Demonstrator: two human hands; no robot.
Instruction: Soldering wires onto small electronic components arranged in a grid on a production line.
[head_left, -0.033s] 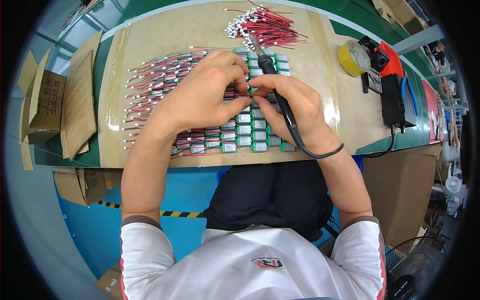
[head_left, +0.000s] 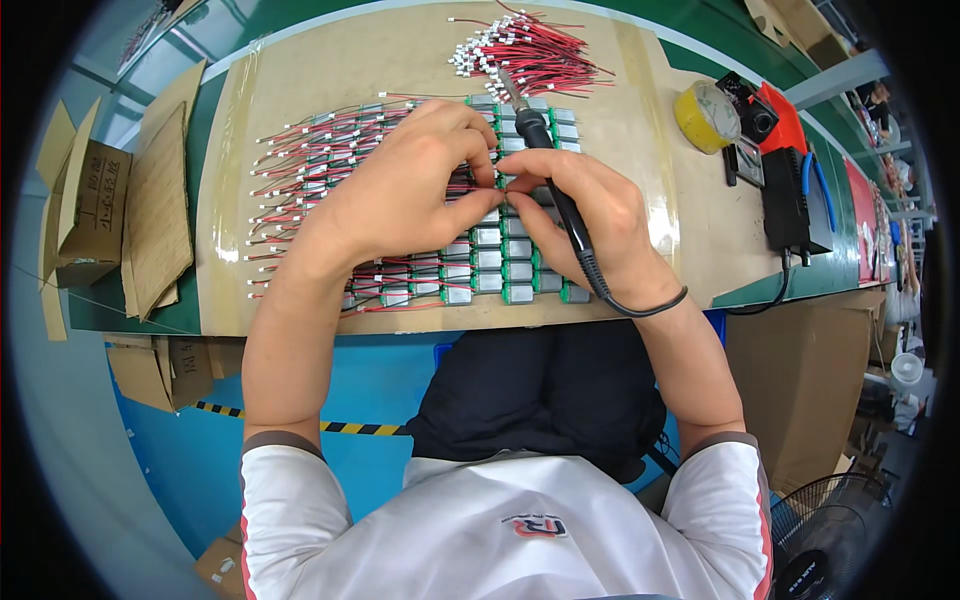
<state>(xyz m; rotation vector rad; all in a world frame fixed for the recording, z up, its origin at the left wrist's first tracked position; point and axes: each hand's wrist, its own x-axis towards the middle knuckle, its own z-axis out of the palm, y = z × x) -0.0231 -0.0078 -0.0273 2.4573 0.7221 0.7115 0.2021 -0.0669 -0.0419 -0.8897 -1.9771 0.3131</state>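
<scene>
My left hand reaches over rows of small silver battery packs with green ends. Its thumb and fingertips are closed on a thin red wire lead, mostly hidden by the fingers. My right hand holds a black-handled soldering iron across its palm, the metal tip pointing away from me. Right thumb and index fingertips come together right beside the left ones, over the packs; whether they also pinch the wire is hidden. Red and black leads with white plugs fan out leftward from the packs.
Beyond the packs lies a heap of loose red and black leads. To the right are a yellow tape roll, a black power box and blue-handled pliers. Cardboard sheets and an open carton stand at left.
</scene>
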